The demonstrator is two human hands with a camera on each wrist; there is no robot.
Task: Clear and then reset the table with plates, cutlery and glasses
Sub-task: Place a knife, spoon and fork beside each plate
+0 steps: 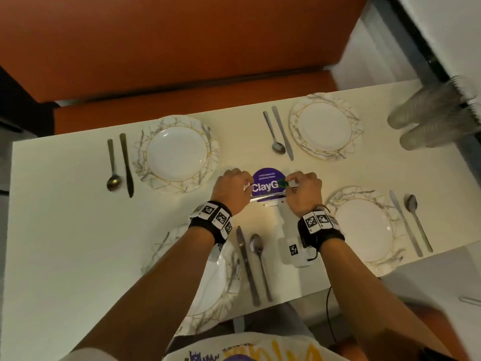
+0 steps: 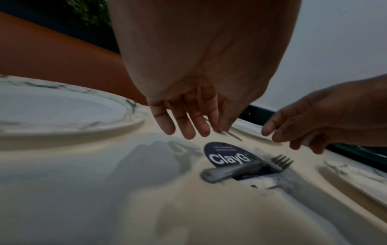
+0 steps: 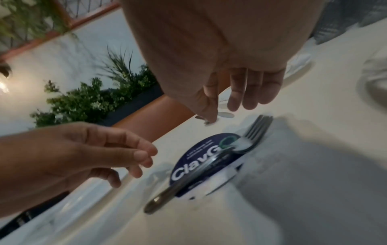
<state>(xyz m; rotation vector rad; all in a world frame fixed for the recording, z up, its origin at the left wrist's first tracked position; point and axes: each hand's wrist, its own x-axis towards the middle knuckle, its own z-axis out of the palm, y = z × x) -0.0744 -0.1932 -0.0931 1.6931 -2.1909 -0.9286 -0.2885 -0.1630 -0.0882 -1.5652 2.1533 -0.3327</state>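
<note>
Orange seats (image 1: 182,48) fill the far side of the room at 12 o'clock, and green plants (image 3: 87,99) stand by a white wall. Next comes the big white table (image 1: 65,230). Four plates (image 1: 177,153) sit on it, at about 10, 2, 4 and 7 o'clock from the middle. Each plate has a knife (image 1: 126,165) and a spoon (image 1: 113,168) just beside it. See-through glasses (image 1: 429,118) are in stacks tipped on their sides at the 2 o'clock corner. The left hand (image 1: 231,190) and the right hand (image 1: 303,192) are near each other over the middle of the table, but they do not touch. The left fingers (image 2: 182,122) hang down almost straight. The right fingers (image 2: 278,132) are curled just a little. Neither hand holds anything. Between them is a round purple sticker (image 1: 265,178) stuck flat on the table. A fork (image 2: 234,170) lies across the sticker. There may be more than one fork stacked there; I cannot tell. The fork is just under both hands, straight ahead of the person at 12 o'clock. It lies sideways, running from 9 o'clock to 3 o'clock. The handle end is under the left hand and the pointy end is under the right hand. Both hands look about as near to it. I think the fork gets picked up next.
</note>
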